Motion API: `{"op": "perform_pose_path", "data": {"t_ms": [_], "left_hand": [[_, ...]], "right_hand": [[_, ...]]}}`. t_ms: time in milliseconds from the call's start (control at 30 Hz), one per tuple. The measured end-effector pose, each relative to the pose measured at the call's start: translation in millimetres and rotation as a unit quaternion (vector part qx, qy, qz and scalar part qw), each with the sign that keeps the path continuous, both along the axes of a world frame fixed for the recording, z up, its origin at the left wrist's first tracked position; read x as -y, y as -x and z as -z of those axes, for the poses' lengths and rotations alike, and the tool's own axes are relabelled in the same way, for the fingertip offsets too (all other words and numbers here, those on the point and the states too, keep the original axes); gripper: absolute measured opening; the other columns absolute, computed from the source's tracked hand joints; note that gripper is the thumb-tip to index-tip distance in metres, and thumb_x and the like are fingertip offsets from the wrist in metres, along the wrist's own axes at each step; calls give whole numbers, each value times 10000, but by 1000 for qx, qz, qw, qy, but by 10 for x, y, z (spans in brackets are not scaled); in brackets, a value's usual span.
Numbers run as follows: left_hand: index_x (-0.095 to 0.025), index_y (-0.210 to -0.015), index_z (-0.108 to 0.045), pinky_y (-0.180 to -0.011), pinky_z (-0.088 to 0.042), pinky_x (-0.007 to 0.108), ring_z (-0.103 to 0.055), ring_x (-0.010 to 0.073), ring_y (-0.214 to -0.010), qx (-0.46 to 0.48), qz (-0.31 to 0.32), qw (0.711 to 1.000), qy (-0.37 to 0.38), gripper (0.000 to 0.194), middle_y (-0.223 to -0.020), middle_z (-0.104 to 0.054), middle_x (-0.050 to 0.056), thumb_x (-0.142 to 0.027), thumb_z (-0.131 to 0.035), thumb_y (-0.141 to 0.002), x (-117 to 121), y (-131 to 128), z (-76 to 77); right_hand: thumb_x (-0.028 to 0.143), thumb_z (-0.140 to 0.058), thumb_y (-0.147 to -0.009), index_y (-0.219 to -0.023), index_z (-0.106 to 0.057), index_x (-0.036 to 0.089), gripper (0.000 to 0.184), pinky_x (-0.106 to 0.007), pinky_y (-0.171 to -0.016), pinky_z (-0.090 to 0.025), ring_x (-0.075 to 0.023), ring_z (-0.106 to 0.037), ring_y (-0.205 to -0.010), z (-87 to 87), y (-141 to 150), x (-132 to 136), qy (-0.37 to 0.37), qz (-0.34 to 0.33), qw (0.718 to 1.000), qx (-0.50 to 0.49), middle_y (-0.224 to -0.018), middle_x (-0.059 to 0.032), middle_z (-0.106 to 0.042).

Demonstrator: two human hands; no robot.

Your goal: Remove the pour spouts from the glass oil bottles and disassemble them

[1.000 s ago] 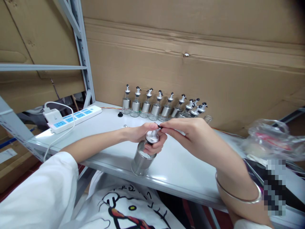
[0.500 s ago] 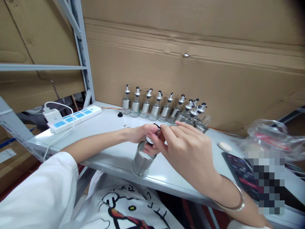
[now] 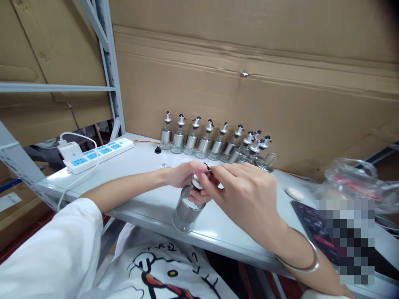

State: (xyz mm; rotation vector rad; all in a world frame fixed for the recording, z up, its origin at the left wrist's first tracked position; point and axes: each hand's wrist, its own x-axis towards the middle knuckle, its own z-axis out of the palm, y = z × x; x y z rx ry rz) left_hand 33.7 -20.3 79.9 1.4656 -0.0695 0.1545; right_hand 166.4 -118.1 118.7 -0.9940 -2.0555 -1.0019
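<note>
A glass oil bottle with a steel sleeve [image 3: 187,211] stands near the table's front edge, tilted slightly in the view. My left hand [image 3: 182,174] is closed around its neck, just under the silver pourer top [image 3: 195,182]. Over the pourer's black spout tip [image 3: 207,167], my right hand [image 3: 249,195] is pinched; its fingers hide most of that small part. Behind my hands, several similar bottles [image 3: 204,143] with silver and black pourers are lined up. At the right end of the row is a bottle with no pourer on its glass neck [image 3: 270,159].
On the left lies a white power strip [image 3: 99,155] with a plugged-in charger and cable. A small black stopper [image 3: 158,150] sits before the row. To the right are a pale oval object [image 3: 294,193], a dark tablet-like panel [image 3: 314,226] and clear plastic bags [image 3: 352,178].
My right hand's fingers have curled in a little and shifted slightly at the spout. The bottle stays in place with my left hand around its neck.
</note>
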Motion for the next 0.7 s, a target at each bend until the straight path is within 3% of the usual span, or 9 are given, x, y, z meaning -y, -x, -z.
{"op": "perform_pose_path", "data": {"t_ms": [100, 200, 400, 467, 533, 600, 700], "left_hand": [[-215, -506, -387, -414, -440, 349, -485, 207, -488, -39, -9, 999, -10, 699, -423, -303, -10, -912, -442, -497, -12, -17, 49], [-218, -525, -369, -460, -478, 374, -526, 233, -544, -49, -25, 998, -14, 784, -440, -314, -4, -994, -288, -449, -18, -31, 78], [-183, -636, -480, -645, -510, 411, -580, 258, -675, 17, -36, 999, -26, 786, -512, -440, 18, -951, -341, -554, 39, -48, 68], [-162, -755, -532, -772, -492, 428, -596, 272, -811, 33, -67, 996, -46, 792, -660, -561, 59, -921, -380, -590, 66, -55, 62], [-162, -969, -534, -905, -440, 435, -560, 282, -1030, 40, -101, 992, -69, 802, -968, -626, 105, -881, -420, -633, 88, -54, 50], [-193, -1167, -450, -1014, -362, 435, -445, 271, -1233, 27, -116, 988, -97, 801, -1272, -523, 122, -835, -440, -687, 96, -33, 32], [-224, -1277, -348, -1087, -286, 431, -302, 245, -1362, -6, -147, 978, -149, 746, -1440, -360, 132, -762, -437, -768, 71, 53, 37]], "right_hand": [[324, -535, -860, -491, -475, 176, 402, -249, -491, -247, -87, -414, -429, -25, -11, -36, 29, 0, 999, -16, -443, 30, -487], [329, -545, -831, -505, -470, 175, 368, -240, -468, -237, -82, -406, -432, -60, -28, -56, 106, -4, 993, -43, -462, 35, -478], [332, -542, -896, -800, -635, 175, 206, -224, -501, -328, -103, -524, -557, -167, -104, 2, 195, -51, 978, -54, -677, 0, -592], [313, -514, -919, -843, -648, 184, 201, -231, -527, -367, -116, -551, -587, -218, -190, 36, 222, -56, 973, -30, -723, -16, -617], [304, -496, -929, -878, -660, 199, 202, -244, -545, -399, -133, -582, -615, -271, -330, 61, 244, -48, 968, -11, -763, -26, -649], [328, -481, -932, -885, -672, 215, 227, -259, -541, -417, -150, -605, -613, -322, -515, 62, 247, -36, 968, -6, -765, -29, -673], [370, -498, -915, -814, -695, 232, 261, -264, -497, -412, -145, -601, -533, -398, -825, -3, 254, 7, 967, -12, -667, -17, -679]]}}
